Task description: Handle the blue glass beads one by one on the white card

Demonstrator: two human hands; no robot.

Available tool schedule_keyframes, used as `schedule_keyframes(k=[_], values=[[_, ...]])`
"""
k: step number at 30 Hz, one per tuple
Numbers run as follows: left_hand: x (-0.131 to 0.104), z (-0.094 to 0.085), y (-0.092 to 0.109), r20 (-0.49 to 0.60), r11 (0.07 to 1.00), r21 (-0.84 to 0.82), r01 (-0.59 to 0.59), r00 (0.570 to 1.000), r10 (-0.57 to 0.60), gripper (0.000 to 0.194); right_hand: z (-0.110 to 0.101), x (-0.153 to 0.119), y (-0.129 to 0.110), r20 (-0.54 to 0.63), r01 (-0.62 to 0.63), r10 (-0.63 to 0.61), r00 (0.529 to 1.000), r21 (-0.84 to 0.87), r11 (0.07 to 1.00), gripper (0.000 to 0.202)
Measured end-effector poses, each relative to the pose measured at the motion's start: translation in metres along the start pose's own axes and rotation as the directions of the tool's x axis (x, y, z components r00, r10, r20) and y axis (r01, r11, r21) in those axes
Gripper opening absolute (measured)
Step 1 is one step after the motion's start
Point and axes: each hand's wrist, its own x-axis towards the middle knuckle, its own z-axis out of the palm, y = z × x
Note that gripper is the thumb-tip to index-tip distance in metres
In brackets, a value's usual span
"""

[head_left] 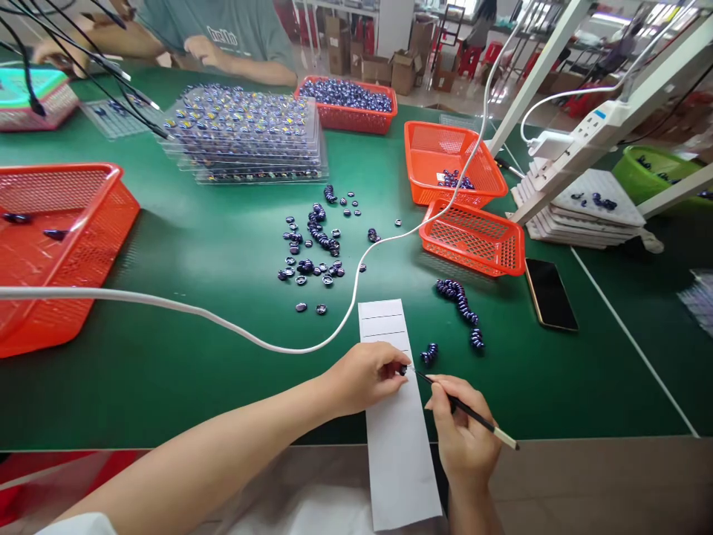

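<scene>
Between thumb and fingertips, my left hand (370, 379) pinches a small dark glossy bead (403, 369) over a long white paper strip (398, 461) with ruled lines. In my right hand (465, 431) is a thin paintbrush (473, 414), its dark handle ending in a pale tip. The brush's point is close to the bead; whether they touch I cannot tell. Right of the paper lie a short row of dark beads (428, 354) and a longer curved row (460, 303). More loose beads (320, 234) are scattered beyond the paper.
A white cable (278, 348) crosses the green table (212, 386). Orange baskets (473, 238) (454, 152) stand at the right, another basket (111, 215) at the left. Stacked clear trays (245, 134) hold beads. A phone (551, 294) lies right. A person (223, 44) sits opposite.
</scene>
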Motion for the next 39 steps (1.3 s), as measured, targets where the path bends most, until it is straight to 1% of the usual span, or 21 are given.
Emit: schedule_keyframes(k=[2, 6, 9, 13, 17, 21, 24, 28, 31, 35, 39], values=[[0.000, 0.000, 0.000, -0.001, 1.000, -0.002, 0.001, 1.000, -0.001, 0.020, 0.000, 0.000, 0.001, -0.022, -0.036, 0.037, 0.999, 0.032, 0.999, 0.019], [0.000, 0.000, 0.000, -0.007, 1.000, -0.002, 0.008, 1.000, -0.008, 0.020, -0.002, 0.000, -0.001, 0.034, -0.019, 0.017, 0.999, 0.058, 0.998, 0.018], [-0.001, 0.001, 0.000, -0.006, 1.000, -0.001, 0.003, 1.000, -0.003, 0.021, -0.002, 0.001, -0.002, 0.055, -0.010, 0.010, 0.998, 0.007, 1.000, 0.016], [-0.001, 0.001, 0.000, -0.012, 1.000, 0.012, -0.010, 1.000, 0.010, 0.022, -0.001, 0.002, -0.001, 0.062, -0.044, 0.049, 0.997, -0.084, 0.995, 0.009], [-0.001, 0.003, 0.001, -0.024, 1.000, 0.014, 0.010, 1.000, -0.010, 0.022, -0.001, 0.002, -0.002, 0.052, -0.028, 0.034, 0.998, -0.098, 0.995, 0.008], [-0.001, 0.004, 0.001, -0.031, 0.999, 0.012, 0.040, 0.999, -0.040, 0.021, -0.001, 0.003, -0.003, 0.066, -0.012, 0.019, 0.998, -0.099, 0.995, 0.008], [-0.001, 0.005, 0.000, -0.027, 0.999, 0.014, 0.041, 0.999, -0.041, 0.022, -0.001, 0.004, -0.002, 0.060, -0.022, 0.027, 0.998, -0.081, 0.996, 0.007], [-0.001, 0.005, 0.001, -0.017, 0.999, 0.014, 0.043, 0.999, -0.042, 0.022, -0.001, 0.002, 0.002, 0.016, -0.083, 0.084, 0.996, -0.043, 0.996, 0.005], [-0.001, 0.004, 0.000, -0.005, 0.999, 0.000, 0.044, 0.999, -0.044, 0.023, -0.001, 0.000, 0.002, 0.008, -0.105, 0.106, 0.994, -0.073, 0.992, 0.007], [-0.002, 0.004, -0.002, 0.002, 0.999, -0.011, 0.051, 0.999, -0.051, 0.024, 0.000, 0.001, -0.002, 0.018, -0.041, 0.045, 0.999, -0.164, 0.986, 0.008], [-0.001, 0.010, -0.003, 0.010, 0.995, -0.009, 0.103, 0.995, -0.103, 0.026, 0.001, 0.003, -0.004, -0.005, 0.027, -0.030, 1.000, -0.285, 0.958, 0.013]])
